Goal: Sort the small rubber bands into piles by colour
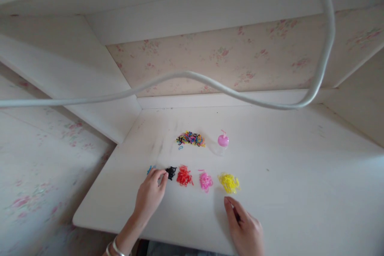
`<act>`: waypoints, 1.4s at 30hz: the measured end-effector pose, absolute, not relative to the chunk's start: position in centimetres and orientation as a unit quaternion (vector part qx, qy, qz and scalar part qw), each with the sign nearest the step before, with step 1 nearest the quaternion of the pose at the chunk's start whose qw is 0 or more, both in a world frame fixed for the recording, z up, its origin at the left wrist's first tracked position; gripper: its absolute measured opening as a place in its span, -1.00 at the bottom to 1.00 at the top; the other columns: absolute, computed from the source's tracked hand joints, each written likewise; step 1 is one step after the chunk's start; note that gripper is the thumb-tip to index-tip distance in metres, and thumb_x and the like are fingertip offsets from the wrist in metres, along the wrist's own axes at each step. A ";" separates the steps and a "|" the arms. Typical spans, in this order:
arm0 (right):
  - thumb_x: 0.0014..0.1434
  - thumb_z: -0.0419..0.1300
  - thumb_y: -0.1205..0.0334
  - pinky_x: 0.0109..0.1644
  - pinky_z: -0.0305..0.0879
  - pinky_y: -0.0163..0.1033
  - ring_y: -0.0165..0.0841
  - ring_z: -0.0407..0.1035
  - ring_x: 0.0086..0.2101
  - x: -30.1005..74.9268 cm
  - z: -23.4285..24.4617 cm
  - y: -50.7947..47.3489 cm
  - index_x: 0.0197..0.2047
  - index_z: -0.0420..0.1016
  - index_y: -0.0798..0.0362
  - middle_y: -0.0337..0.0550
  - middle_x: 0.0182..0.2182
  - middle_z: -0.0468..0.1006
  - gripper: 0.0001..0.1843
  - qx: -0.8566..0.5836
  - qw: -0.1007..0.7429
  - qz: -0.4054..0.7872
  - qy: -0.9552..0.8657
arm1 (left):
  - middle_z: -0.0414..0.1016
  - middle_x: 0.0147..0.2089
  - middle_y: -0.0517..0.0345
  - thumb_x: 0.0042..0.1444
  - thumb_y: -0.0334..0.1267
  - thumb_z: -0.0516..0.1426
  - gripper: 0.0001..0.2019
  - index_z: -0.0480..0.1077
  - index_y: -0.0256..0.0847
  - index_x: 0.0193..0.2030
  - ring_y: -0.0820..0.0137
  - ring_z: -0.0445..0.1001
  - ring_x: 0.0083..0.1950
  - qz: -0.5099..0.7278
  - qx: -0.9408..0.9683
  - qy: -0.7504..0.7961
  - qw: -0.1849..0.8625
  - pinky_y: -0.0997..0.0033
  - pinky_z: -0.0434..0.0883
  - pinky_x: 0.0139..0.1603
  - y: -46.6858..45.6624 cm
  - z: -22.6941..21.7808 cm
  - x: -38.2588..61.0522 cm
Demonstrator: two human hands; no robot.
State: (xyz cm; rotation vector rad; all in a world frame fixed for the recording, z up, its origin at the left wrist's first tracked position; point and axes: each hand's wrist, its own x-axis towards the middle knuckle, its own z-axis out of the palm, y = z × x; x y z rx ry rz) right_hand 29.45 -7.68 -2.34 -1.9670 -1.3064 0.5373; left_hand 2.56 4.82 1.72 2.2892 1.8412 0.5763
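Small rubber bands lie sorted by colour in a row on the white desk. My left hand [151,192] has thumb and forefinger nearly together beside the black bands [171,173]; whether a band is between them I cannot make out. Behind that hand the blue bands [151,169] are partly hidden. Red bands [184,176], pink bands [205,181] and yellow bands [229,183] follow to the right. Just below the yellow pile, my right hand [244,224] has its fingertips pinched, and anything in them is too small to see. Farther back sits a mixed-colour pile [191,139].
A pink round object [223,140] stands right of the mixed pile, with something clear beside it. A thick white cable [186,75] crosses the view in front of the desk's back. White panels [75,64] and a shelf enclose the desk [285,168].
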 end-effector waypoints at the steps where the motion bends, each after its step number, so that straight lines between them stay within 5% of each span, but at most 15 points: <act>1: 0.24 -0.04 -0.16 -0.42 0.34 -0.47 -0.38 0.55 -0.44 29.5 -2.5 -7.7 -0.19 0.60 -0.02 -0.16 -0.38 0.66 -0.50 -0.759 0.350 0.208 -0.508 | 0.47 -0.22 0.11 0.26 -0.14 -0.02 -0.77 0.42 -0.13 -0.20 0.36 0.49 -0.26 0.186 0.762 0.616 0.074 0.42 0.44 -0.26 4.8 1.7 2.6; 18: 0.23 -0.04 -0.19 -0.41 0.37 -0.48 -0.37 0.57 -0.41 29.5 -2.4 -7.8 -0.19 0.61 -0.04 -0.17 -0.36 0.67 -0.48 -0.769 0.330 0.197 -0.511 | 0.46 -0.47 0.23 0.25 -0.09 -0.01 -0.78 0.36 -0.12 -0.28 0.44 0.47 -0.48 0.204 0.737 0.629 0.140 0.54 0.34 -0.45 0.5 -0.5 3.1; 42: 0.29 -0.09 -0.12 -0.39 0.41 -0.43 -0.34 0.58 -0.37 28.9 -3.0 -8.2 -0.15 0.60 -0.09 -0.23 -0.30 0.66 -0.51 -0.774 0.275 0.137 -0.554 | 0.55 -0.44 0.20 0.24 -0.06 0.00 -0.76 0.40 -0.11 -0.29 0.42 0.53 -0.47 0.259 0.699 0.644 0.174 0.55 0.40 -0.45 0.5 -1.0 3.0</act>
